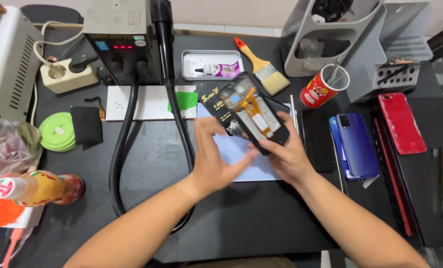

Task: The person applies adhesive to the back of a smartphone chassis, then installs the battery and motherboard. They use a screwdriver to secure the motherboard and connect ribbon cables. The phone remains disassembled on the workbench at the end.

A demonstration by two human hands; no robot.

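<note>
My right hand (pixel 286 156) holds an opened phone (pixel 253 111) by its lower end, back cover off, with an orange flex cable and dark inner parts showing. The phone is tilted and raised above a pale blue work mat (pixel 241 159). My left hand (pixel 214 156) is blurred, fingers spread, just left of the phone's lower end, thumb near its edge; whether it touches the phone is unclear. A black box with gold lettering (pixel 211 97) lies behind the phone.
A hot-air station (pixel 124 39) with a black hose (pixel 119 149) stands at the back left. A paintbrush (pixel 261 67), a metal tray with a glue tube (pixel 211 64), a red cup of tools (pixel 323 87), blue (pixel 355 144) and red (pixel 402 121) phones lie to the right. A bottle (pixel 38 188) lies at left.
</note>
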